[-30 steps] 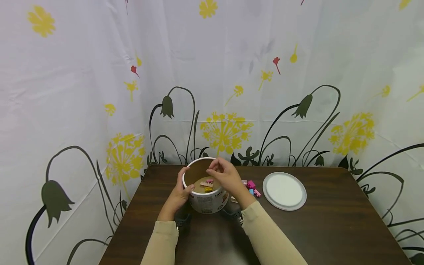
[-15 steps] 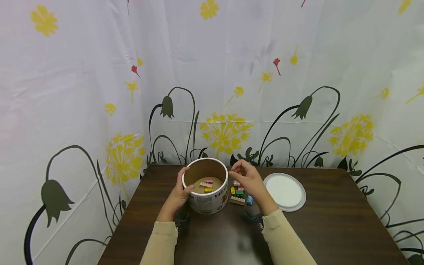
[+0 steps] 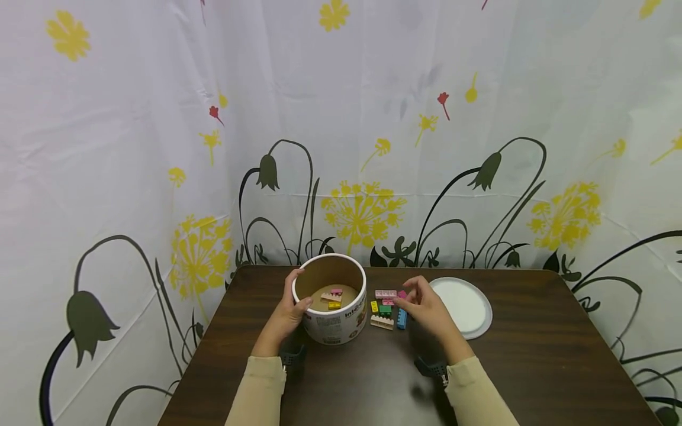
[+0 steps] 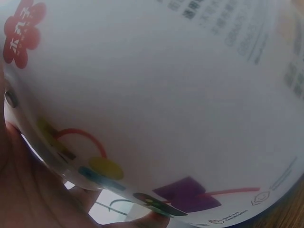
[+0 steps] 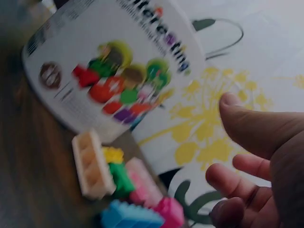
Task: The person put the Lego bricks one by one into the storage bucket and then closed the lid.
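Note:
My left hand [image 3: 285,313] grips the near left rim of a white cardboard tub [image 3: 331,328], thumb over the edge. The tub's printed wall [image 4: 142,104] fills the left wrist view. Inside lie a yellow toy brick [image 3: 334,306], a beige one [image 3: 330,297] and a pink one [image 3: 337,291]. To the tub's right, my right hand [image 3: 428,310] hovers by loose toy bricks on the table, its thumb and fingers apart with nothing between them. Those include a blue brick [image 5: 130,216], a green one [image 3: 385,310], a yellow one [image 3: 375,307], a beige one [image 5: 90,164] and several pinks [image 3: 386,294].
A round white lid [image 3: 462,307] lies flat on the dark wooden table [image 3: 533,355], just beyond the right hand. Behind the table's back edge hangs a flower-printed white curtain [image 3: 341,118].
My right hand has come out from over the tub and moved right and down to the loose bricks. My left hand and the tub stay put.

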The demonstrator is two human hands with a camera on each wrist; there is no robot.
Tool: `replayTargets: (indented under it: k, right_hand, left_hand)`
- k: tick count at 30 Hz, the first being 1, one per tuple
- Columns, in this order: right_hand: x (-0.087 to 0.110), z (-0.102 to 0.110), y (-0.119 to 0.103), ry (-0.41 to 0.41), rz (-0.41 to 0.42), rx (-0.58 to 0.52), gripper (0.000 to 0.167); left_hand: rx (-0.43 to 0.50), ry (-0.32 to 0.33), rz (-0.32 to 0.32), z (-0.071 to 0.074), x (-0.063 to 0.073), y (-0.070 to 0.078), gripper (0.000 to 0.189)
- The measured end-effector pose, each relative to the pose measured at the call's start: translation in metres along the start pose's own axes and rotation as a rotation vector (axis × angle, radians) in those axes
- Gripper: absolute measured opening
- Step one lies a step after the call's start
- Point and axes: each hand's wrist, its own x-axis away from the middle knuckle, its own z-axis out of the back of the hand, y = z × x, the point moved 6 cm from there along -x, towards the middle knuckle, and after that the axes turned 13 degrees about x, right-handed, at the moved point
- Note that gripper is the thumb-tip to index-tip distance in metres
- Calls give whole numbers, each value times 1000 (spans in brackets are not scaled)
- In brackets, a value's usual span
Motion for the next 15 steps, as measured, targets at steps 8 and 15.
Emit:
replayTargets:
  k: [8, 15]
  right_hand:
    - [14, -12, 36, -20, -108, 130, 56]
    - [19, -27, 47, -9, -130, 178, 62]
  left_hand:
    - [12, 2, -3, 1, 0, 0, 91]
    - [-4, 0, -21, 0, -1, 2, 93]
